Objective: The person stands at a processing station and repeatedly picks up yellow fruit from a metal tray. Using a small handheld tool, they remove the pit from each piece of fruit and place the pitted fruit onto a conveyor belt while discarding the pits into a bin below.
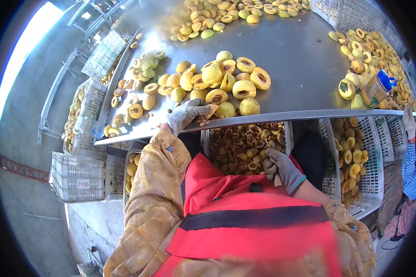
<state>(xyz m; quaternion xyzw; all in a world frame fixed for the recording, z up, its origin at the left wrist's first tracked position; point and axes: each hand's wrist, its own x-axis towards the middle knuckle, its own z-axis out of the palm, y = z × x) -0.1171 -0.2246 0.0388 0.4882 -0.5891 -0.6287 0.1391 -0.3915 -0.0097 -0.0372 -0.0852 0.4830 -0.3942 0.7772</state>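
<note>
One left hand, in a grey fabric glove (188,115), centre of frame: lying at the near metal edge, fingers closing narrowly on a torn orange-brown fruit piece (210,112); the piece is sitting just right of the palm, long axis seemingly slanting up and rightward. One right hand, in a grey glove with a teal cuff (285,171), right of lower centre: hanging below that edge, farther from the piece, which is lying up and leftward of it; fingers curling inward, knuckles up, though I cannot tell from here whether they are gripping anything. One heap of round yellow halved fruit (212,74), upper centre: spreading just beyond the left hand on a grey sheet-metal table (300,60). One white plastic crate (289,136), below the edge: holding brown-and-orange fruit pieces (245,143) beside the right hand. One red apron (249,226), lower centre: covering the wearer's lap.
</note>
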